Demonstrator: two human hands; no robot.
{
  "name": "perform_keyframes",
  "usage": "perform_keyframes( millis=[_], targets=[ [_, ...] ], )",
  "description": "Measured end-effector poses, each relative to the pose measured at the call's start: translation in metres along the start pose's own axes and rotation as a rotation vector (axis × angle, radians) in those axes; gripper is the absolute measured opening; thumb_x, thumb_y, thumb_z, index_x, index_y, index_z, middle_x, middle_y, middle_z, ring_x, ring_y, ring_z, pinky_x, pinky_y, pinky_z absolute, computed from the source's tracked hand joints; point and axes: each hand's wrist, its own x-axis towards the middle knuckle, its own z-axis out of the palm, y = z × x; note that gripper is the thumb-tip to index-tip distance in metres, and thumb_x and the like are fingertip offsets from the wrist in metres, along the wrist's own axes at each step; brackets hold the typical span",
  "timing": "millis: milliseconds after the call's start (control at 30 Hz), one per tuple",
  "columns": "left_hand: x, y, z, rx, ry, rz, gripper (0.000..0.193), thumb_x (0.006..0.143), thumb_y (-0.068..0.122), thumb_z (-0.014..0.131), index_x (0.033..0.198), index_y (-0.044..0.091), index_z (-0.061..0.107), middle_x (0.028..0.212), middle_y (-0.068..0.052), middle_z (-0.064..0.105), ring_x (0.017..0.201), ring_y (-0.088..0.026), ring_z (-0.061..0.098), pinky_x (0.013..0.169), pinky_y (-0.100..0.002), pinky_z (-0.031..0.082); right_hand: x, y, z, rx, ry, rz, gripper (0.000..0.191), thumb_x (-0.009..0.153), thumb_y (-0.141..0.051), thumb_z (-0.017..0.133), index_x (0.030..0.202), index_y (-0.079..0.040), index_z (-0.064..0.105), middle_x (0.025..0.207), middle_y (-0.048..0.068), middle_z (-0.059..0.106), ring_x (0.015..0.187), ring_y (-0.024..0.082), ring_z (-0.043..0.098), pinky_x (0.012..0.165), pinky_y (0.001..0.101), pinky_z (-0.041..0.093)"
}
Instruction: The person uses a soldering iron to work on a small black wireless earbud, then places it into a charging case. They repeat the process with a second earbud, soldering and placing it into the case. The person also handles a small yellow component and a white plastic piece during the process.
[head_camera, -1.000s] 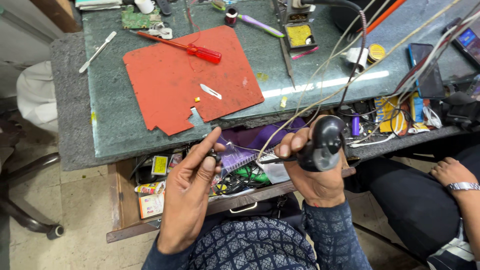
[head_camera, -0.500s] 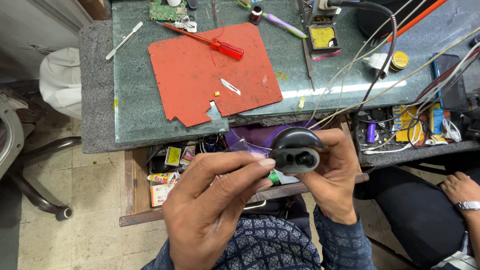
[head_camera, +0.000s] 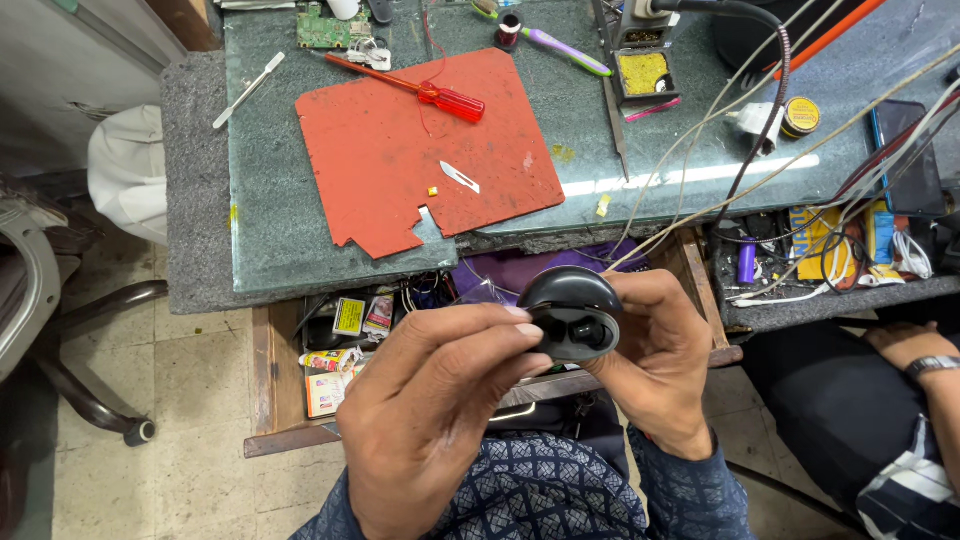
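A small black rounded case (head_camera: 570, 312), hinged open with dark recesses showing inside, is held up in front of my chest over an open drawer. My right hand (head_camera: 655, 365) wraps it from the right and behind. My left hand (head_camera: 440, 425) comes in from the left, with thumb and fingertips pinching the case's left edge. What sits inside the recesses is too dark to tell.
On the green stone worktop (head_camera: 270, 230) lie a red mat (head_camera: 400, 160) with a small blade (head_camera: 460, 178), a red screwdriver (head_camera: 445, 98), a soldering stand (head_camera: 645, 70) and several cables. The open drawer (head_camera: 340, 340) holds clutter. Another person's hand (head_camera: 915, 348) rests at right. A chair (head_camera: 40, 300) stands at left.
The case has turned so its open inside faces me. My left hand moved from beside it onto its left edge. The view shifted left.
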Motion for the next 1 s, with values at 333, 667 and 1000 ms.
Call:
perform_keyframes(
  millis=[333,667,1000],
  targets=[
    [0.000,-0.001,0.002,0.011,0.004,-0.046,0.031,0.087,-0.004,0.081,0.116,0.007,0.075,0.117,-0.007,0.070,0.106,-0.017,0.074,0.092,-0.027,0.066,0.001,-0.014,-0.002,-0.159,-0.064,-0.194,0.041,0.089,0.004,0.079,0.125,0.003,0.059,0.128,0.019,0.070,0.117,0.023,0.069,0.104,0.0346,0.056],
    [-0.003,-0.008,0.008,0.015,0.012,-0.062,0.037,0.086,0.001,0.084,0.120,0.012,0.074,0.120,-0.005,0.066,0.108,-0.015,0.070,0.090,-0.026,0.064,0.000,-0.014,0.001,-0.108,-0.026,-0.183,0.043,0.089,0.005,0.080,0.126,0.003,0.058,0.126,0.020,0.069,0.119,0.025,0.069,0.107,0.0363,0.055],
    [-0.010,-0.014,0.012,-0.054,-0.011,-0.105,0.040,0.083,0.005,0.087,0.120,0.014,0.074,0.123,-0.004,0.059,0.109,-0.016,0.070,0.092,-0.027,0.065,-0.003,-0.015,0.003,-0.141,-0.010,-0.204,0.046,0.088,0.007,0.079,0.128,0.004,0.057,0.129,0.020,0.068,0.118,0.022,0.067,0.105,0.0338,0.055]
  ],
)
